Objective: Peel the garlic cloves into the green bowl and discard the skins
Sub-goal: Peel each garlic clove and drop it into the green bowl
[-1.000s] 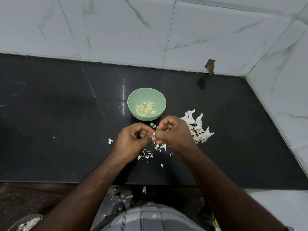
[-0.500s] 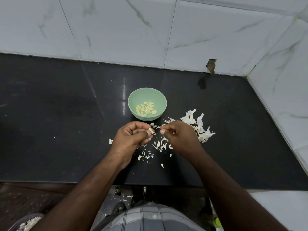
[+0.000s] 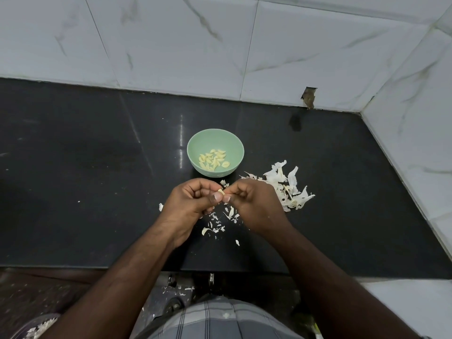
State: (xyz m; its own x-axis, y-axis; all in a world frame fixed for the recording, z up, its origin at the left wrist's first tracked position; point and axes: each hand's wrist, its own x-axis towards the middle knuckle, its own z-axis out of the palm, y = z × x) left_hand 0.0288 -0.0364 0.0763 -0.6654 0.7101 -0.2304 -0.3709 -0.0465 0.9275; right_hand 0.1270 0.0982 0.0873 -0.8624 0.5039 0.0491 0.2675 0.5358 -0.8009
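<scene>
Left hand [image 3: 190, 201] and right hand [image 3: 254, 204] both pinching one garlic clove [image 3: 221, 191] in fingertip grip, green bowl [image 3: 215, 152] sitting just beyond, skins [image 3: 286, 187] lying right on counter [image 3: 97, 192]

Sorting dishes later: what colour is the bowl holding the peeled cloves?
Pale mint green bowl, seen in the head view.

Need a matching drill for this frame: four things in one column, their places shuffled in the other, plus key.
Things:
1. peeled cloves
2. garlic clove
3. big pile of skins
4. green bowl

Places:
A. on the black counter, just beyond the hands
B. pinched between the fingertips of the left hand and right hand
C. inside the bowl
D. on the counter, right of the bowl

Pairs: 1-C, 2-B, 3-D, 4-A
</scene>
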